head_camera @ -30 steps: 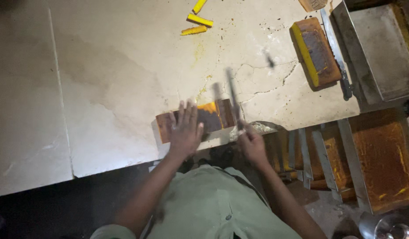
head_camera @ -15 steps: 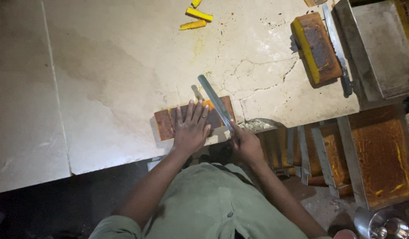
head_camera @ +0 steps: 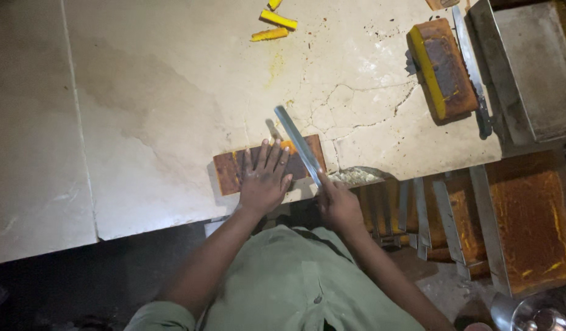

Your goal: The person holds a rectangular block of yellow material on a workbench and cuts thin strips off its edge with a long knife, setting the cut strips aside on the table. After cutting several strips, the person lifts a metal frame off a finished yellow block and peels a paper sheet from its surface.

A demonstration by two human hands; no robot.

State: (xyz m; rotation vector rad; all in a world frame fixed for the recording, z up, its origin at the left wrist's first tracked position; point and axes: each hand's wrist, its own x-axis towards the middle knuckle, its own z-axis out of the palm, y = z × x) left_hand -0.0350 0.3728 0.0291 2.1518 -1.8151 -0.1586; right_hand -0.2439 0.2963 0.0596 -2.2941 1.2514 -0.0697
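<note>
A brown-topped slab [head_camera: 229, 171] with an orange-yellow inside lies on the pale stone counter [head_camera: 160, 110] near its front edge. My left hand [head_camera: 264, 179] presses flat on the slab with the fingers spread. In my right hand [head_camera: 339, 202] is a long metal knife [head_camera: 298, 146]; its blade slants up and to the left across the slab's right part. A spot of orange shows by the blade.
A second brown and yellow block [head_camera: 441, 67] lies at the back right beside a metal strip [head_camera: 471, 67] and a metal tray [head_camera: 531, 67]. Yellow cut pieces [head_camera: 277, 26] lie at the top. Trays with orange residue [head_camera: 528, 227] stand below the counter's right end.
The knife blade has swung from nearly upright to slanting left across the slab. My left hand has stayed flat on the slab.
</note>
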